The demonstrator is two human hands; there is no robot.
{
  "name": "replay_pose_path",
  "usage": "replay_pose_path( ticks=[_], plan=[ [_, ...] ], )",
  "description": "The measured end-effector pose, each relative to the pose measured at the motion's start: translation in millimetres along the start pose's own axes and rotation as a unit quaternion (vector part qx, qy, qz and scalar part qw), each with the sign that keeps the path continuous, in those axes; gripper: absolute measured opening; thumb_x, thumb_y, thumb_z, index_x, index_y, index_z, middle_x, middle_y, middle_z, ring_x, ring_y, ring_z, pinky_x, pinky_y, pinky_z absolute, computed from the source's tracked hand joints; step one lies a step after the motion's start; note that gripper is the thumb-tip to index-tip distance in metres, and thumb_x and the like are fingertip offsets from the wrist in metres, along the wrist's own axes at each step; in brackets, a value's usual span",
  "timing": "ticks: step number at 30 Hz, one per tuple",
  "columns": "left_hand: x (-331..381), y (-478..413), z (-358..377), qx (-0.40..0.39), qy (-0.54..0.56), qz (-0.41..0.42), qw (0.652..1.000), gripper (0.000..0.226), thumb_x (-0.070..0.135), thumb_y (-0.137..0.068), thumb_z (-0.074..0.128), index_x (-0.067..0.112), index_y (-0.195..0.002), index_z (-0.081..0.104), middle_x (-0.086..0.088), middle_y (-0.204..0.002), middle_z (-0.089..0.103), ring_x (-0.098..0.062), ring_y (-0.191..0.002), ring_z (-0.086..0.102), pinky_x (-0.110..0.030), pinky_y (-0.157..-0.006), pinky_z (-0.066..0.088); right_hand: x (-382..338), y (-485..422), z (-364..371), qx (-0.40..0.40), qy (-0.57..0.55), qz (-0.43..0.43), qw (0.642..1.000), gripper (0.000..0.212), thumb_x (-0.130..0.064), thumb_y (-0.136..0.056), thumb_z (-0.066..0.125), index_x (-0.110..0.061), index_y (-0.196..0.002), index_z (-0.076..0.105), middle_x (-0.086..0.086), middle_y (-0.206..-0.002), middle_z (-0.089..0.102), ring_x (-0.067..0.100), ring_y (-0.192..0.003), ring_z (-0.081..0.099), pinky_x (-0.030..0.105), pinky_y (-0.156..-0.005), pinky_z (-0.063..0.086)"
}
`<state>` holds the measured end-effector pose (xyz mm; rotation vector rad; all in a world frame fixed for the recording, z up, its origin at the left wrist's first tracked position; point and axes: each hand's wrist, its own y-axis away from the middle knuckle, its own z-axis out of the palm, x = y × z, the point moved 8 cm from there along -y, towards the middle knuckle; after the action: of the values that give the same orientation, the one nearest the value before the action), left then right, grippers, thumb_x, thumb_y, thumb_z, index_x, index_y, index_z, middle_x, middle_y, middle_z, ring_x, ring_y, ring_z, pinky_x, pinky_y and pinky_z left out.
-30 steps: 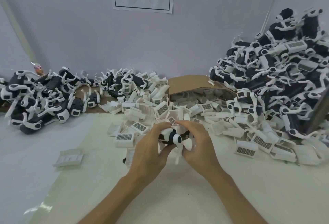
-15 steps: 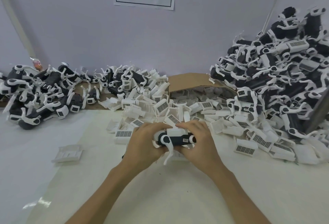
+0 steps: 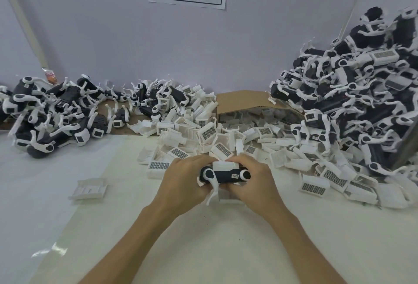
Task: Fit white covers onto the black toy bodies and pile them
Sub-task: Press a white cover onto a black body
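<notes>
**Clasped at both ends, long axis crosswise**

Left grip (image 3: 185, 182) and right grip (image 3: 253, 182) each curl round one end of the black plastic toy body (image 3: 226, 175), held over the pale counter (image 3: 226, 249). Its long axis runs left to right between them. The white boxy plastic cover (image 3: 225, 166) sits on its top; pressing down probably seats it. The tall heap of black-and-white toys (image 3: 362, 103) lies rightward, nearer the right grip.
</notes>
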<state>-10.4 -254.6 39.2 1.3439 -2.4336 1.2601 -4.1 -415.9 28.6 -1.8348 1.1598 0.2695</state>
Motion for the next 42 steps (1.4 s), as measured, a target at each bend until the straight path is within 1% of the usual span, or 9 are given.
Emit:
replay_pose_path(
  ticks=[4, 9, 16, 21, 24, 27, 30, 36, 42],
  plan=[
    [4.1, 0.2, -1.3, 0.005, -0.009, 0.015, 1.000, 0.027, 0.020, -0.073, 0.073, 0.025, -0.100, 0.071, 0.011, -0.086, 0.069, -0.014, -0.076, 0.060, -0.040, -0.069, 0.051, -0.6, -0.5, -4.3, 0.012, 0.008, -0.007, 1.000, 0.045, -0.025, -0.054, 0.096, -0.026, -0.091, 0.071, -0.010, -0.081, 0.065, 0.011, -0.076, 0.062, 0.020, -0.065, 0.045],
    [6.7, 2.0, 0.8, -0.002, -0.002, 0.016, 1.000, 0.045, 0.008, -0.068, 0.076, 0.024, -0.109, 0.070, 0.013, -0.101, 0.071, -0.016, -0.089, 0.065, -0.037, -0.075, 0.051, -6.5, 0.3, -4.0, 0.028, 0.031, -0.022, 0.999, 0.044, -0.030, -0.053, 0.094, -0.024, -0.087, 0.066, -0.011, -0.083, 0.063, 0.009, -0.081, 0.059, 0.025, -0.068, 0.047],
    [3.5, 2.5, 4.2, -0.009, 0.009, -0.003, 1.000, 0.028, 0.012, -0.070, 0.081, 0.015, -0.096, 0.069, 0.006, -0.082, 0.069, -0.022, -0.075, 0.061, -0.044, -0.068, 0.049, 4.0, 3.3, 1.9, -0.021, -0.046, -0.003, 0.999, 0.047, -0.013, -0.069, 0.091, -0.024, -0.111, 0.074, -0.013, -0.096, 0.066, 0.011, -0.092, 0.062, 0.016, -0.077, 0.046],
    [4.5, 3.9, 2.3, 0.013, -0.006, 0.006, 1.000, 0.026, 0.016, -0.071, 0.080, 0.020, -0.092, 0.067, 0.012, -0.079, 0.065, -0.016, -0.073, 0.058, -0.036, -0.073, 0.044, -11.2, 0.2, -3.5, -0.001, 0.027, -0.054, 0.998, 0.037, -0.021, -0.064, 0.092, -0.023, -0.097, 0.074, -0.020, -0.082, 0.061, 0.014, -0.080, 0.060, 0.038, -0.075, 0.047],
    [5.4, 4.1, 1.0, 0.026, -0.008, 0.007, 1.000, 0.026, 0.016, -0.070, 0.079, 0.023, -0.091, 0.065, 0.013, -0.078, 0.064, -0.014, -0.071, 0.057, -0.033, -0.070, 0.043, -14.5, 0.5, -4.4, 0.009, 0.051, -0.064, 0.997, 0.037, -0.026, -0.063, 0.093, -0.025, -0.095, 0.074, -0.024, -0.079, 0.059, 0.010, -0.077, 0.059, 0.042, -0.077, 0.048],
    [3.3, 3.9, -0.8, 0.032, -0.011, 0.000, 0.999, 0.030, 0.014, -0.069, 0.079, 0.025, -0.092, 0.064, 0.013, -0.079, 0.063, -0.013, -0.075, 0.056, -0.031, -0.069, 0.040, -10.8, 3.0, -1.3, 0.016, 0.027, -0.049, 0.998, 0.041, -0.022, -0.065, 0.093, -0.026, -0.101, 0.073, -0.022, -0.085, 0.062, 0.010, -0.083, 0.062, 0.039, -0.078, 0.051],
    [4.5, 3.7, -2.3, 0.038, -0.024, 0.007, 0.999, 0.035, 0.011, -0.067, 0.079, 0.026, -0.096, 0.064, 0.014, -0.084, 0.064, -0.013, -0.079, 0.057, -0.029, -0.069, 0.036, -3.6, 3.8, 3.3, -0.001, -0.026, -0.014, 1.000, 0.053, -0.016, -0.069, 0.090, -0.030, -0.115, 0.068, -0.017, -0.102, 0.065, 0.008, -0.098, 0.063, 0.025, -0.080, 0.053],
    [8.0, 2.5, 0.0, 0.021, -0.059, 0.035, 0.997, 0.046, 0.007, -0.065, 0.081, 0.021, -0.108, 0.070, 0.009, -0.098, 0.073, -0.020, -0.086, 0.067, -0.032, -0.077, 0.038, -14.1, 3.8, -0.4, -0.011, 0.077, -0.071, 0.994, 0.037, -0.018, -0.074, 0.087, -0.019, -0.107, 0.069, -0.021, -0.095, 0.059, 0.013, -0.090, 0.058, 0.031, -0.083, 0.043],
    [1.9, 0.2, -5.7, -0.004, -0.057, 0.047, 0.997, 0.030, 0.020, -0.064, 0.065, 0.025, -0.094, 0.069, 0.015, -0.080, 0.066, -0.013, -0.072, 0.060, -0.033, -0.077, 0.031, -24.1, 7.4, 5.0, -0.014, 0.118, -0.090, 0.989, 0.033, -0.022, -0.071, 0.087, -0.019, -0.099, 0.069, -0.018, -0.086, 0.063, 0.003, -0.080, 0.054, 0.027, -0.077, 0.036]
  ],
)
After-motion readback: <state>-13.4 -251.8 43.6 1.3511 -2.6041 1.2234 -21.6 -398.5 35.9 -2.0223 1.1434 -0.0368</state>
